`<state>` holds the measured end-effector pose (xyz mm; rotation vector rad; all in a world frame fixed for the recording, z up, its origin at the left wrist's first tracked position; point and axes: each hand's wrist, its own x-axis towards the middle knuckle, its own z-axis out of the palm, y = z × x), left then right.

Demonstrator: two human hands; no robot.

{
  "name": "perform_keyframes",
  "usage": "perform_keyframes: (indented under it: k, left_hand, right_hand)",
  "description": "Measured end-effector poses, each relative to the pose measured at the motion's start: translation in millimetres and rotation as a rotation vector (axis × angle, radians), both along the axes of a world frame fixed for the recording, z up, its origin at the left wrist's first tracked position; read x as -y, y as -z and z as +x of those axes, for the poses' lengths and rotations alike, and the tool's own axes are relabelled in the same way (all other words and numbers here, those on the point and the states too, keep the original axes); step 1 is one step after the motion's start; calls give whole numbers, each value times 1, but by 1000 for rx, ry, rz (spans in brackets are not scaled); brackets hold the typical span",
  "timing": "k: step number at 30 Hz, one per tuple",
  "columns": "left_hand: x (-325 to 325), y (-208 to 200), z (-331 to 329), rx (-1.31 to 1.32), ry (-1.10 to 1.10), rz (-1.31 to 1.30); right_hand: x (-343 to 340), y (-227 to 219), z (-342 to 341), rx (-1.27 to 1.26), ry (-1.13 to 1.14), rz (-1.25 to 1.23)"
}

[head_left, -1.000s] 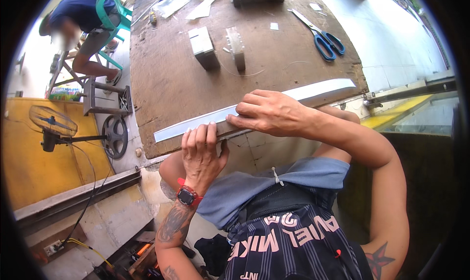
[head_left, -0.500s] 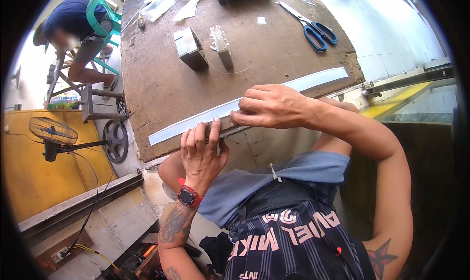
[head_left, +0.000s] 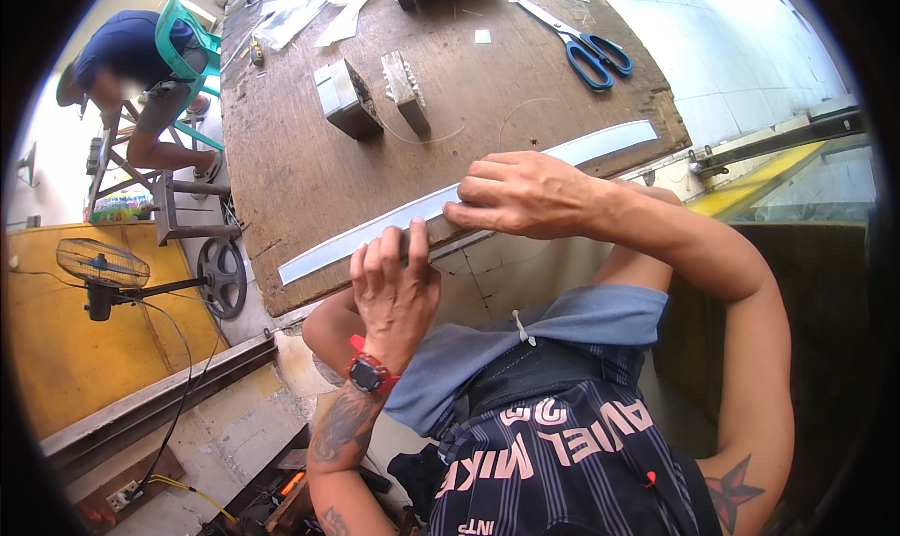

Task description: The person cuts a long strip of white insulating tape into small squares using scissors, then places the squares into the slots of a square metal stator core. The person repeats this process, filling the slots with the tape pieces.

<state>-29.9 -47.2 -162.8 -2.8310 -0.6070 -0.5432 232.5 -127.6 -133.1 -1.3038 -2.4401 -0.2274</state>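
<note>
One long pale strip (head_left: pixel 375 231) lies along the near edge of the worn wooden table (head_left: pixel 309 171). The left hand (head_left: pixel 396 288) curls its fingers over the strip from 6 o'clock, wrist bent up; the right hand (head_left: pixel 525 194) pinches it just beside, knuckles raised. Two small blocks (head_left: pixel 349 97) sit at 11 o'clock, one pair of blue-handled scissors (head_left: pixel 586 49) at 1 o'clock

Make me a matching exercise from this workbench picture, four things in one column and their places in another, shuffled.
1. long white flat strip
2. blue-handled scissors
3. two small grey blocks
4. black standing fan

a. far right of the wooden bench top
b. on the floor, left
c. along the near bench edge, under both hands
d. mid-bench, left of centre

Pairs: 1-c, 2-a, 3-d, 4-b
</note>
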Motion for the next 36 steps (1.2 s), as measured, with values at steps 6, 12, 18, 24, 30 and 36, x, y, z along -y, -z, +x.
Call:
perform_keyframes:
  k: [6,12,18,24,30,36]
  left_hand:
    - [0,3,-1,48,2,-116]
    - [-36,-4,-55,63,10,-109]
    - [-37,-4,-62,0,2,-78]
    - [-20,4,-33,67,-67,-147]
    - [-33,3,-49,15,63,-64]
    - [-13,5,-29,5,-67,-120]
  right_hand:
    - [0,-18,-3,33,16,0]
    - [-32,1,-55,11,4,148]
    - [-28,5,-45,-10,2,162]
    - [-30,3,-47,-8,18,101]
    - [-20,5,-30,0,-22,171]
    - [-22,3,-29,-16,-13,90]
